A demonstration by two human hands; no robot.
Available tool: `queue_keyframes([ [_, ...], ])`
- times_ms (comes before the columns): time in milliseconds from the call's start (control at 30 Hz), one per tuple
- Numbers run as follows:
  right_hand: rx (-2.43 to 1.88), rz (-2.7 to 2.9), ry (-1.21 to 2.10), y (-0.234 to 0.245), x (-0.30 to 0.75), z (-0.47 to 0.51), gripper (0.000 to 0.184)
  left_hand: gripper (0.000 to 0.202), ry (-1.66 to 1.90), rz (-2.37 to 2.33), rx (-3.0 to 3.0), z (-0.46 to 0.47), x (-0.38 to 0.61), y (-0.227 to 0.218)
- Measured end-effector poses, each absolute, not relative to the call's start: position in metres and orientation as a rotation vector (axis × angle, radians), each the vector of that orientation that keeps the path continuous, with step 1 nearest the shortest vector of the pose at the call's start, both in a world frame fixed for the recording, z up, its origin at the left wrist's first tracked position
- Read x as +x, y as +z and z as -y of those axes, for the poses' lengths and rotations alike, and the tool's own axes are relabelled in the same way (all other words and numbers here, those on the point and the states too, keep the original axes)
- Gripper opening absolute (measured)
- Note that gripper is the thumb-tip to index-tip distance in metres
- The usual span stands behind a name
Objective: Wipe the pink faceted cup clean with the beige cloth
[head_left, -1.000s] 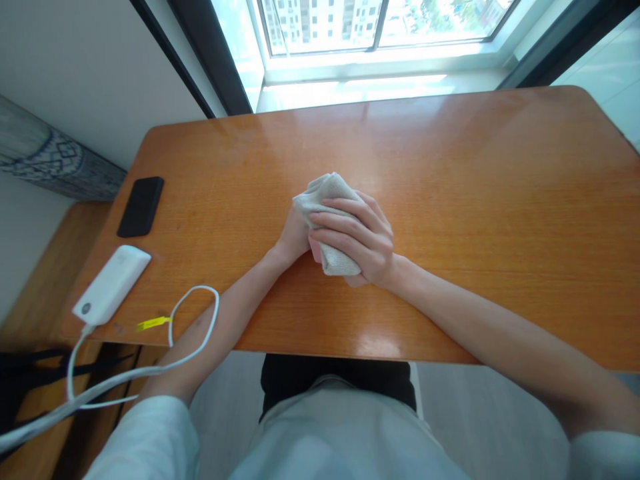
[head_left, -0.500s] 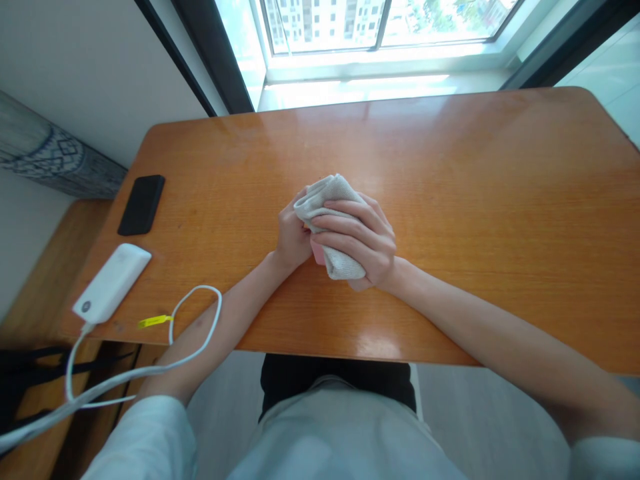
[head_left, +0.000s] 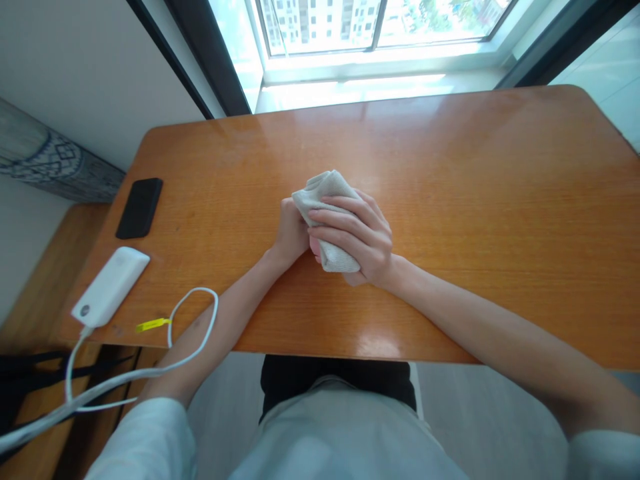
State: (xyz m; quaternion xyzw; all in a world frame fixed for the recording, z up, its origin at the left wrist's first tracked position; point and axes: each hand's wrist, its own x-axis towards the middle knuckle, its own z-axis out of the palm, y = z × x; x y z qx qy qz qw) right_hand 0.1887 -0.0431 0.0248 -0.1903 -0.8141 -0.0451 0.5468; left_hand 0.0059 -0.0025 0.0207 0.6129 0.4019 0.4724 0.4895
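A folded light grey cloth (head_left: 327, 193) is held up over the middle of the table, between my two hands. My right hand (head_left: 363, 230) is closed on it, with the fingers laid across its top face. Under the cloth's left edge shows a small part of a pink object (head_left: 315, 246); the rest of it is covered, so its kind cannot be made out. My left hand (head_left: 294, 228) grips this pink object from the left side. Most of the left fingers are hidden behind the cloth.
On the left of the wooden table (head_left: 475, 200) lie a black phone (head_left: 139, 208) and a white power bank (head_left: 111, 287). A white cable (head_left: 193, 358) with a yellow tag (head_left: 153, 325) loops over my left forearm. A window (head_left: 375, 27) is beyond the far edge.
The cloth and my right hand have shifted slightly up and left. Less of the pink object shows now. My left hand still stays beside it.
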Motion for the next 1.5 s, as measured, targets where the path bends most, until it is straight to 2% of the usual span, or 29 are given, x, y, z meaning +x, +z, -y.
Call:
queue_keyframes([
  [233, -0.497, 1.913, -0.057, 0.026, 0.189, 0.045, 0.034, 0.036, 1.028, -1.103, 1.811, -0.003, 0.007, 0.015],
  [400, -0.515, 1.883, -0.028, 0.025, 0.188, 0.045, 0.034, 0.044, 1.244, -1.148, 1.986, 0.006, 0.005, 0.012],
  [567, -0.509, 1.914, -0.068, 0.025, 0.188, 0.045, 0.032, 0.046, 1.389, -1.140, 2.000, 0.016, 0.002, 0.015],
  [1000, -0.534, 1.946, -0.022, 0.024, 0.191, 0.044, 0.037, 0.067, 1.338, -1.079, 1.931, 0.007, 0.004, 0.008],
  [1200, -0.514, 1.918, -0.097, 0.024, 0.189, 0.041, 0.038, 0.058, 1.137, -1.140, 1.852, -0.002, 0.000, -0.002],
  [1367, -0.470, 1.956, -0.121, 0.023, 0.189, 0.043, 0.043, 0.038, 1.022, -1.108, 1.757, -0.006, 0.002, 0.014],
  [1500, -0.521, 2.008, -0.070, 0.020, 0.192, 0.043, 0.046, 0.032, 0.993, -1.079, 1.766, -0.008, 0.004, 0.023],
])
